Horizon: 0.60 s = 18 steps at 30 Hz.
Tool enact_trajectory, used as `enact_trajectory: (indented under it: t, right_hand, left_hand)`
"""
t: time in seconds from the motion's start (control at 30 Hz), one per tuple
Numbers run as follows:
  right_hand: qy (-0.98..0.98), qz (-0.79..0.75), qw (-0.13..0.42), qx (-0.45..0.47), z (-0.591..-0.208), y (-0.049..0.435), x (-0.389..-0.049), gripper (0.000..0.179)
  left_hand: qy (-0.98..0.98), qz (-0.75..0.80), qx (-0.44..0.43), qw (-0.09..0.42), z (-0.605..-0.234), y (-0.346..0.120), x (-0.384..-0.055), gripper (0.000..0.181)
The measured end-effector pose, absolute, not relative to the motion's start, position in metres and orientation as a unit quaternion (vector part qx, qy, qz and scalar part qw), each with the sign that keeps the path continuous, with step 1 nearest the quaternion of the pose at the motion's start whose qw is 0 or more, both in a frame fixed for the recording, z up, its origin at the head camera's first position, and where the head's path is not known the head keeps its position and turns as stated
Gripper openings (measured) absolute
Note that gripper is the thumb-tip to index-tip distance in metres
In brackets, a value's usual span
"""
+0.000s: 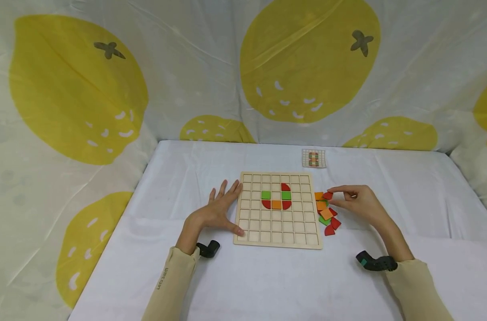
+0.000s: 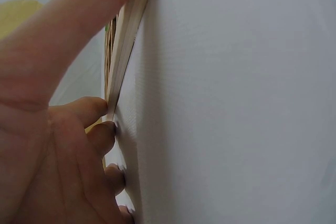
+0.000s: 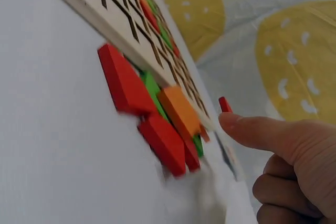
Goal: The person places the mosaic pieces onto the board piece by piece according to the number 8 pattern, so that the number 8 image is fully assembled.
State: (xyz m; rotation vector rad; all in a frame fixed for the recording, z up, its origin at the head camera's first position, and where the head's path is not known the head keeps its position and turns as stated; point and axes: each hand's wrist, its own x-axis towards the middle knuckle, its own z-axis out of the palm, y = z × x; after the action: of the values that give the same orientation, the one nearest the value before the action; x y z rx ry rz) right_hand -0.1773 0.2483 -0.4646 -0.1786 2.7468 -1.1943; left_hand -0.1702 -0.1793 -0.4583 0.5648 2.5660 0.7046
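1. Honestly, the small red flat piece point(image 1: 328, 195) could slip: the right hand point(image 1: 361, 201) has just its tip pinched between nearly closed fingers.
2. Left hand point(image 1: 215, 213), fingers spread, touches the square pale-wood grid board point(image 1: 276, 216), short of the table's point(image 1: 287, 281) far edge; bumping might shift it.
3. Brushing the jumbled red-green-orange pile point(image 1: 326, 214) could scatter it.

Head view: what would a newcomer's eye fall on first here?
Probably the huge yellow fruit print on the cloth behind the table, far larger than anything else. Next, the wooden grid board on the white surface, where colored pieces form a rough U. To its right, the right hand pinches a red piece beside a loose pile.
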Motion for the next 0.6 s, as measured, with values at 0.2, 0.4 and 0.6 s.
enact_trajectory:
  t: [0.2,0.4,0.6]
  right_hand:
    - [0.897,-0.421,0.091,-0.101,-0.462,0.200,-0.192,0.033]
    - [0.886,-0.430,0.082,-0.150,-0.461,0.155,-0.211,0.029]
    - [0.880,-0.432,0.105,-0.165,-0.467,0.121,-0.223,0.028]
  left_hand:
    - [0.924,0.248,0.204,0.209,-0.457,-0.178,-0.169,0.142]
    - [0.923,0.247,0.205,0.211,-0.457,-0.178,-0.169,0.142]
    - [0.924,0.245,0.202,0.213,-0.458,-0.178,-0.169,0.142]
